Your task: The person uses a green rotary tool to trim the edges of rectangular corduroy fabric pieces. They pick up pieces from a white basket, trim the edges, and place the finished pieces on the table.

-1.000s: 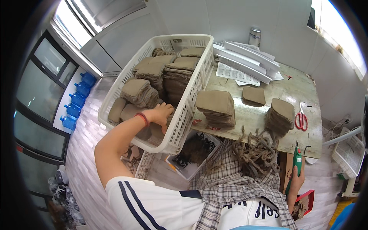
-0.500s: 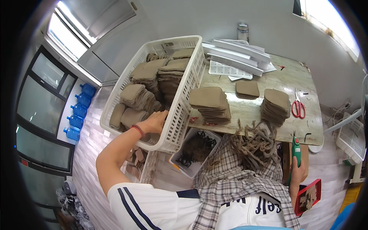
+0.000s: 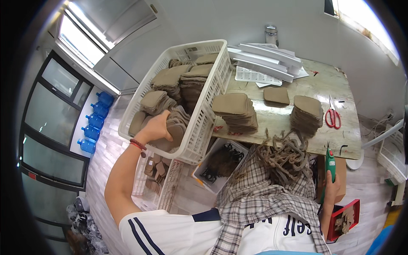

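My left hand [image 3: 154,128] is inside the white plastic crate [image 3: 198,123], with fingers and thumb curved around the edge of some brown fabric pads [image 3: 175,129] near its front end. More stacks of these pads fill the crate. At the table's right front corner, my right hand [image 3: 331,187] grips a green thread cutter [image 3: 330,163] with a red button and thin metal prongs pointing up. Two tall pad stacks stand on the table, a left one [image 3: 233,106] and a right one [image 3: 307,112]. Between and behind them lies a low pile of pads [image 3: 276,96].
Red-handled scissors [image 3: 332,114] lie at the table's right; papers [image 3: 267,63] and a flask [image 3: 271,35] are at the back. Tangled brown strips [image 3: 284,155] cover my lap. Below stand a grey bin [image 3: 221,165], a lower crate [image 3: 168,185] and a red box [image 3: 345,219].
My left hand has moved left and slightly up, away from the crate's right wall, onto the pads near the front end. My right hand still holds the thread cutter.
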The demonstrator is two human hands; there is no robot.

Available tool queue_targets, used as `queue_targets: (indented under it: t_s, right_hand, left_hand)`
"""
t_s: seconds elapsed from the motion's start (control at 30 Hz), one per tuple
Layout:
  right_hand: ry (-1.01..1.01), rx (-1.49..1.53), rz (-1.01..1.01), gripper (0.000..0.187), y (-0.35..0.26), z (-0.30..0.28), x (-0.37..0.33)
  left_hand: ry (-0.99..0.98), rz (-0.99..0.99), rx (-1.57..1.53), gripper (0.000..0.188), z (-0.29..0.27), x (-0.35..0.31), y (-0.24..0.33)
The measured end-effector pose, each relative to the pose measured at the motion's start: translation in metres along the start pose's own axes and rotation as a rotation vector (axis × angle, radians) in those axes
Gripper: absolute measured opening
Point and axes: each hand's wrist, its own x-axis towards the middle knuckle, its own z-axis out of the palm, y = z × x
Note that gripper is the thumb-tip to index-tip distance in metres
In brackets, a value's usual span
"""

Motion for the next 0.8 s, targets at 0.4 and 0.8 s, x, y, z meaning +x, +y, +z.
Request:
queue_targets:
  t_s: [0.4,0.8]
  right_hand:
    - [0.099,-0.004,0.031,0.033,0.027,-0.015,-0.001]
    - [0.193,-0.031,0.026,0.04,0.02,-0.039,-0.015]
  left_hand:
    - [0.135,0.305,-0.685,0.078,-0.117,0.029,0.159]
    - [-0.867,0.645,-0.723,0.074,0.114,0.159,0.409]
